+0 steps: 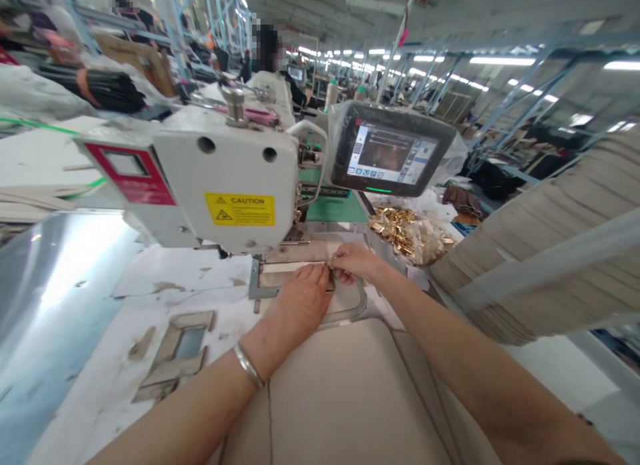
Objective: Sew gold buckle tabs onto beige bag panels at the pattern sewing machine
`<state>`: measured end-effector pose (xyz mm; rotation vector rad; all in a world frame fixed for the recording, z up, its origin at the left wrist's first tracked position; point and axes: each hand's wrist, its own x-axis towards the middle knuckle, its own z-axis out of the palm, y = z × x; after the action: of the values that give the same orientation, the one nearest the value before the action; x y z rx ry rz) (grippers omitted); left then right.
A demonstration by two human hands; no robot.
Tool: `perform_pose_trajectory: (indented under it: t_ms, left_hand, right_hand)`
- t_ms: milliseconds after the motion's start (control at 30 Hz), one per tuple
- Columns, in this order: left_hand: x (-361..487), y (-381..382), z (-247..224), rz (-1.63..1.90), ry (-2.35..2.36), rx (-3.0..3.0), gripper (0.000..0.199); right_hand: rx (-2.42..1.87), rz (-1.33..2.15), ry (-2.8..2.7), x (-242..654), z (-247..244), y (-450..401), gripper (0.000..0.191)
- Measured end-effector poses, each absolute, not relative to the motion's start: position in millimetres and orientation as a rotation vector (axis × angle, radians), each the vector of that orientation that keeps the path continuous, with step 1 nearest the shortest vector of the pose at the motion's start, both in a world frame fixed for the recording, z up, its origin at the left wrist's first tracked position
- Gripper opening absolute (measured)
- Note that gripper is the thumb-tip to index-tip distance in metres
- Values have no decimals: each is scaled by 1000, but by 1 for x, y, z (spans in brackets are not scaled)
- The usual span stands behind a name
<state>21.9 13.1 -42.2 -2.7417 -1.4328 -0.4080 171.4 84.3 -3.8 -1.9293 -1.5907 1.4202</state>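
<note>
Under the head of a white sewing machine (225, 178) lies a grey metal clamp frame (255, 278) around a beige strip (280, 268). My left hand (307, 292) rests flat on the strip, fingers stretched forward. Beside it, at the strip's right end, my right hand (353, 262) is closed in a pinch; what sits between its fingertips is too small to make out. A large beige panel (345, 385) with rounded corners lies below both hands, nearest me.
A taped cardboard template (175, 358) lies at left on white sheeting. Behind the work stands a lit control screen (390, 152). Gold metal pieces (395, 228) are heaped at right, near a tall stack of beige panels (540, 245). A person (270, 58) sits further back.
</note>
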Motion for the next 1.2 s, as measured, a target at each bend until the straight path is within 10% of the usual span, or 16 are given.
perform_pose_trajectory:
  t_ms: [1200]
  left_hand:
    - [-59, -15, -19, -179, -1836, -2357, 29]
  right_hand:
    - [-1927, 1449, -1605, 165, -14, 95, 18]
